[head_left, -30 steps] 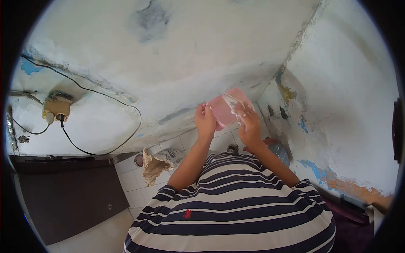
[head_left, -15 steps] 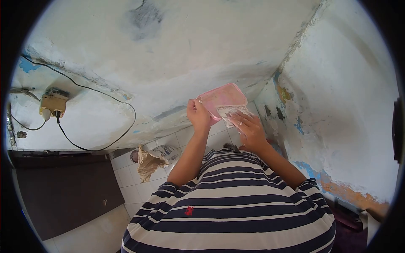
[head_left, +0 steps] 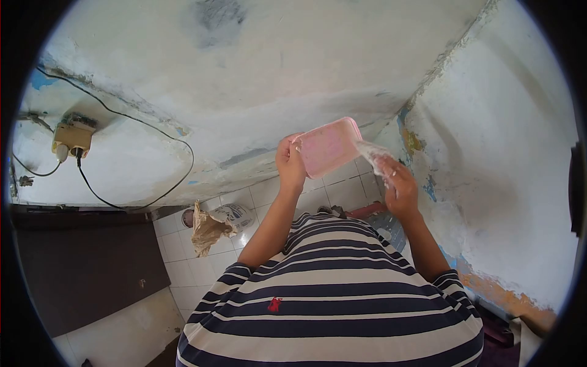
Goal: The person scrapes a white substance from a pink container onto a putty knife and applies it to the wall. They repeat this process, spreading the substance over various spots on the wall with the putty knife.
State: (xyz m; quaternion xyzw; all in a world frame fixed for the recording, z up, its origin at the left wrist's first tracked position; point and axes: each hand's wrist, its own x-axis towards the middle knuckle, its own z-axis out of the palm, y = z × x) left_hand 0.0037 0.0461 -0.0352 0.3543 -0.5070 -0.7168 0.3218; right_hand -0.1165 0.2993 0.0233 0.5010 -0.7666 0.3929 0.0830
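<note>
My left hand (head_left: 290, 163) grips a pink plastic tray (head_left: 329, 148) by its left rim, with the thumb over the edge. The tray is shallow with rounded corners, and pale smears coat its inside. In my right hand (head_left: 401, 188) is a flat scraper (head_left: 370, 154) smeared with white putty, seen nearly edge-on. Its far end meets the tray's right rim in this view. White residue dots the fingers of my right hand.
A patched wall (head_left: 293, 73) rises ahead, meeting another wall (head_left: 489, 140) at right. A socket box (head_left: 73, 137) with a dangling black cable (head_left: 186, 150) hangs at left. Below, on the tiled floor, are a crumpled brown bag (head_left: 210, 231) and a whitish container (head_left: 237, 215).
My right hand has moved right and turned the scraper from lying flat over the tray to edge-on at its right rim. The tray has tilted, showing more of its inside.
</note>
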